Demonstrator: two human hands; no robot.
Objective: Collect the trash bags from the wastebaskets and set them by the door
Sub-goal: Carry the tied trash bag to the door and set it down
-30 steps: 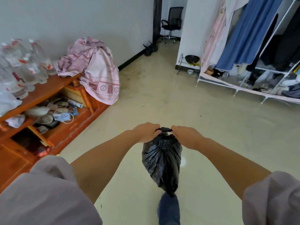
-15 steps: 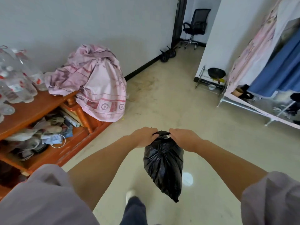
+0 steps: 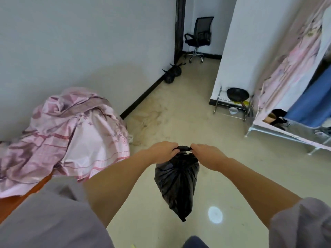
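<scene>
A black trash bag is held suspended above the floor in the near centre of the scene, its gathered neck uppermost and its pointed lower end hanging free. The neck is pinched from both sides: the left hand is closed on the left end of the tied top and the right hand on the right end, each grip clamped on the plastic with fingers curled under. Both forearms are extended forward from grey sleeves.

On the far side of the room, two further black trash bags are seen lying on the floor against the baseboard, just beside a dark door frame. Beyond the opening, a black office chair is visible.

At the left, a pink patterned quilt is heaped over a wooden surface, of which only an orange-brown edge is visible. At the right, a metal rack is placed against a white wall, carrying a black wok and a small white bowl. Further right, a fabric wardrobe with a pink floral cover is recorded, with a blue garment hanging inside. A bright light reflection is noted on the floor near the bag.
</scene>
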